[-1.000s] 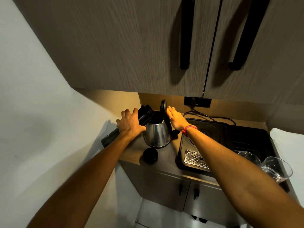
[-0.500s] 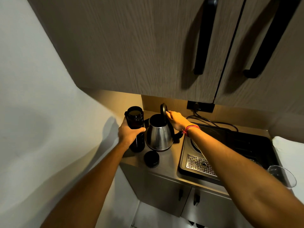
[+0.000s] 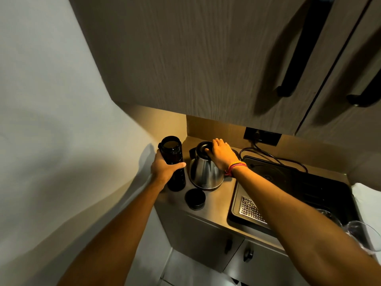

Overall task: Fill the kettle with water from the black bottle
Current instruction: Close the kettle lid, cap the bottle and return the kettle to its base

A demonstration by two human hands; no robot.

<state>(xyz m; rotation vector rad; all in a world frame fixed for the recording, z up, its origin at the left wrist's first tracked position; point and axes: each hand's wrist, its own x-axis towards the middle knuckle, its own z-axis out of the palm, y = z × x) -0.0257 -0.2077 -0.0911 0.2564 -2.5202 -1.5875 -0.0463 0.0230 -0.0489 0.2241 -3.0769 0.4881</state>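
Note:
The black bottle (image 3: 173, 157) stands upright and uncapped on the counter's left end, and my left hand (image 3: 164, 168) is wrapped around its middle. Just right of it sits the steel kettle (image 3: 204, 172) with its black lid (image 3: 203, 149) down. My right hand (image 3: 221, 154) lies on top of that lid, fingers spread over it. The bottle's black cap (image 3: 195, 198) rests on the counter in front of the two.
A black sink (image 3: 299, 188) with a metal drain grid (image 3: 250, 209) fills the counter's right side. Clear glasses (image 3: 362, 234) stand at the right edge. A wall socket (image 3: 261, 136) and cable run behind the kettle. Upper cabinets (image 3: 206, 58) hang low overhead.
The bottle went from tilted over the kettle's opening to upright on the counter. The kettle's lid, raised before, is now down under my right hand.

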